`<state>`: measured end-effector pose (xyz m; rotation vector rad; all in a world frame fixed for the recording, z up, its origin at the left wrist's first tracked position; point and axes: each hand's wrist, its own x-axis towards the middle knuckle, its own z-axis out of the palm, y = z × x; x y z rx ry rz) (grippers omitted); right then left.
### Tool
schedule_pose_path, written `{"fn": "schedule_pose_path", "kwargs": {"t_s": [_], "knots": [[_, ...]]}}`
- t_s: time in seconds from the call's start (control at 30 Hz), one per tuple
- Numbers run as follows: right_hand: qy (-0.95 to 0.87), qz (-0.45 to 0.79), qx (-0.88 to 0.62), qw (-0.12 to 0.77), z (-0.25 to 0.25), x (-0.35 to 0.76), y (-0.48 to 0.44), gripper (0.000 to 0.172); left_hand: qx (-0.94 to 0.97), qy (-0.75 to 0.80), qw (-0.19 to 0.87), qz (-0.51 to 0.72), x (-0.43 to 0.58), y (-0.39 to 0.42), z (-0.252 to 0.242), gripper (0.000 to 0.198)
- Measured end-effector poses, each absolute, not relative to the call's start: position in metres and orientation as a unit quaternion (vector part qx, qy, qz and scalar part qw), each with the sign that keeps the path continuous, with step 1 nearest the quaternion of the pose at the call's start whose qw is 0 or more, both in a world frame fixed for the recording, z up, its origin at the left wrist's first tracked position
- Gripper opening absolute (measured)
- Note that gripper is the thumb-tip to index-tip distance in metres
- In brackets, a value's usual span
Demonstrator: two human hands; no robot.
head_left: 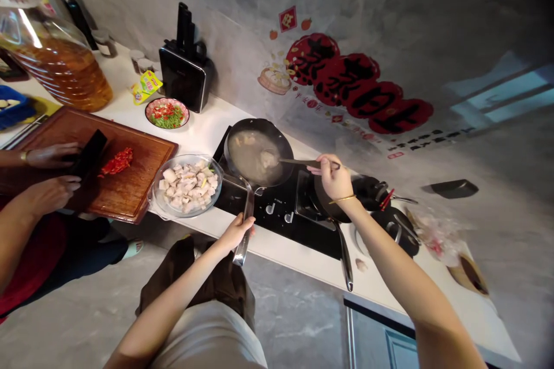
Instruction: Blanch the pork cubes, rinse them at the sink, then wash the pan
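My left hand (236, 233) is wrapped round the metal handle of a dark wok (281, 144) on the left burner. Cloudy, greyish liquid (246, 158) fills much of the wok, with pale pieces in it. In my right hand (333, 177) is a long-handled cooking utensil (298, 162), reaching leftward into the wok. Its head is at a pale lump in the liquid, and I cannot make out its shape. Close to the wok's left side, a clear glass bowl (220, 184) holds pale diced pieces.
A co-worker's hands (52, 184) hold a cleaver (90, 152) over a wooden board (147, 167) with chopped red pepper. Behind stand a patterned bowl (148, 118), a knife block (184, 77) and an oil jug (64, 63). Another pan (344, 248) sits on the right burner, its handle overhanging the counter.
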<state>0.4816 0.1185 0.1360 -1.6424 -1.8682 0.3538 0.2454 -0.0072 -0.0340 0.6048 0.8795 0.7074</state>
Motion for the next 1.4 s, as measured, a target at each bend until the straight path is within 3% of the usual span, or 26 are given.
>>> {"fn": "schedule_pose_path", "kwargs": {"t_s": [0.13,0.27,0.5,0.97,1.17,1.3,1.4], "knots": [[-0.590,0.256,-0.647,0.410,0.139,0.471,0.137,0.040,0.276,0.413,0.800,0.336,0.245,-0.008,-0.030,0.042],[-0.500,0.325,-0.667,0.447,0.138,0.468,0.161,0.035,0.263,0.419,0.795,0.352,0.246,-0.007,-0.023,0.042],[-0.540,0.327,-0.625,0.458,0.166,0.470,0.168,0.028,0.231,0.425,0.788,0.382,0.251,-0.009,-0.023,0.047],[-0.593,0.347,-0.542,0.482,0.195,0.463,0.152,0.035,0.258,0.429,0.763,0.409,0.250,-0.012,-0.018,0.040],[-0.782,0.333,-0.377,0.368,0.161,0.416,0.105,0.021,0.245,0.406,0.774,0.420,0.250,-0.008,-0.021,0.044],[-0.957,0.199,-0.120,0.174,0.120,0.403,0.091,0.025,0.245,0.405,0.773,0.422,0.251,-0.007,-0.026,0.045],[-0.987,0.087,-0.013,0.133,0.102,0.404,0.091,0.029,0.249,0.391,0.773,0.435,0.251,-0.007,-0.025,0.046]]}}
